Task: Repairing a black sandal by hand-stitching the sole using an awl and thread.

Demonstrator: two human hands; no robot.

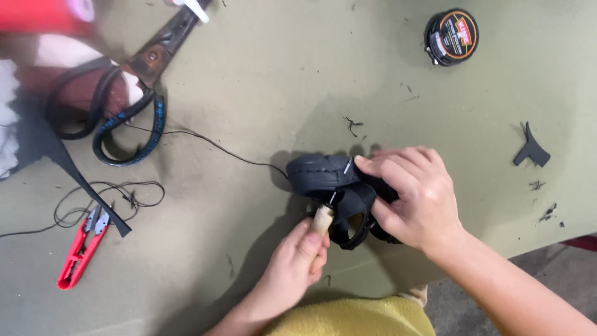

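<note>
Head view: a black sandal (339, 186) lies near the table's front edge, long axis running left to right, sole end pointing left. The right hand (413, 199) clamps its straps. The left hand (298, 261) is closed around a wooden-handled awl (322, 219) set against the sandal; the tip is hidden. The olive table (261, 81) carries scissors (134, 93), red snips (81, 249), black thread (205, 140) and a polish tin (452, 36). Objects at the top left are blurred and cut off.

a round black tin (451, 37) with an orange-ringed label lies at the table's (298, 74) far right.
</note>
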